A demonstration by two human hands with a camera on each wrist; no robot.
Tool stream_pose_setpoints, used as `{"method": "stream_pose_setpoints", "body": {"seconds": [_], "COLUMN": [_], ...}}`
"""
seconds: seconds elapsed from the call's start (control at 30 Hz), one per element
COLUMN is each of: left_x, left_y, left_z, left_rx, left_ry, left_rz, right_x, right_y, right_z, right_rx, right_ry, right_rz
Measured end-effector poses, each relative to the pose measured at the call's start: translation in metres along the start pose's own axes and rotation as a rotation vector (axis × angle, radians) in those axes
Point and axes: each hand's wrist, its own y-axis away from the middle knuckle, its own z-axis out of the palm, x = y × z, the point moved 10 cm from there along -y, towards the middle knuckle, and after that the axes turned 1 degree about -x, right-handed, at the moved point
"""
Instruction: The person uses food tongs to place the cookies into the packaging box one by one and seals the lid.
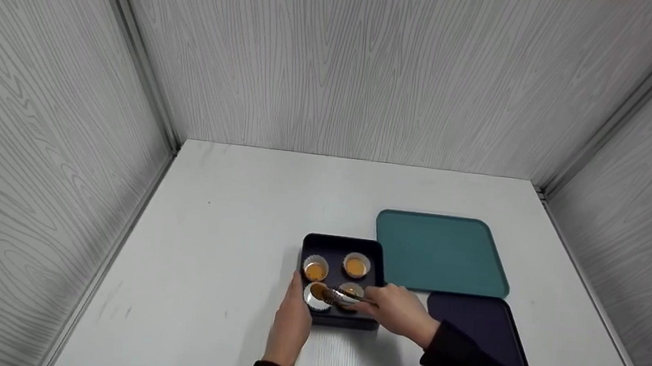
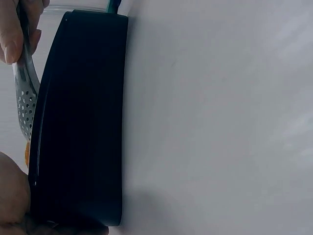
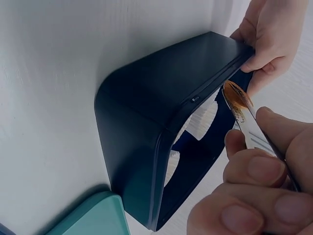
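Observation:
A dark navy square box (image 1: 338, 322) holds several pleated cups, with orange-brown round pieces such as the one in the back right cup (image 1: 356, 266). My left hand (image 1: 290, 327) grips the box's near left side, its thumb at the rim in the right wrist view. My right hand (image 1: 400, 312) holds metal tongs (image 2: 27, 100) with perforated ends, over the front of the box. Between the tong tips is an orange-brown round piece (image 3: 236, 94), just above the white front left cup (image 1: 315, 303). The tongs partly cover the front right cup (image 1: 351, 289).
A teal tray (image 1: 441, 252) lies behind and to the right of the box. Nearer on the right is a dark navy tray (image 1: 476, 326), partly hidden under my right forearm. Grey wood-grain panels enclose the white table (image 1: 208, 243) at the back and both sides.

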Motion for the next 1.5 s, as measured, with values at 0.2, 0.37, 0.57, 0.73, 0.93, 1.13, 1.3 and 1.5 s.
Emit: {"method": "stream_pose_setpoints", "body": {"seconds": [0.2, 0.37, 0.57, 0.73, 0.93, 1.13, 1.3, 1.5], "left_x": [0.000, -0.001, -0.002, -0.003, -0.004, -0.005, -0.004, -0.005], "left_y": [0.000, 0.000, -0.001, -0.002, -0.002, -0.002, -0.001, -0.001], "left_z": [0.001, 0.002, 0.002, 0.002, 0.002, 0.004, 0.003, 0.004], "left_rx": [-0.001, -0.006, 0.000, 0.004, -0.010, -0.034, -0.029, -0.032], "left_ry": [0.016, 0.023, 0.012, 0.010, 0.023, 0.025, 0.028, 0.031], "left_rz": [0.006, 0.005, 0.003, -0.001, -0.018, -0.033, -0.030, -0.040], "right_x": [-0.004, -0.005, -0.003, -0.003, -0.002, -0.002, -0.001, 0.002], "right_y": [-0.001, -0.003, -0.006, -0.008, -0.009, -0.010, -0.010, -0.010], "right_z": [0.003, 0.003, 0.008, 0.011, 0.010, 0.010, 0.010, 0.010], "right_rx": [-0.009, -0.011, -0.038, -0.043, -0.027, -0.024, -0.040, -0.046], "right_ry": [0.018, 0.011, 0.025, 0.022, 0.032, 0.042, 0.043, 0.041], "right_rz": [-0.019, -0.031, -0.026, -0.035, -0.035, -0.026, -0.006, 0.028]}}
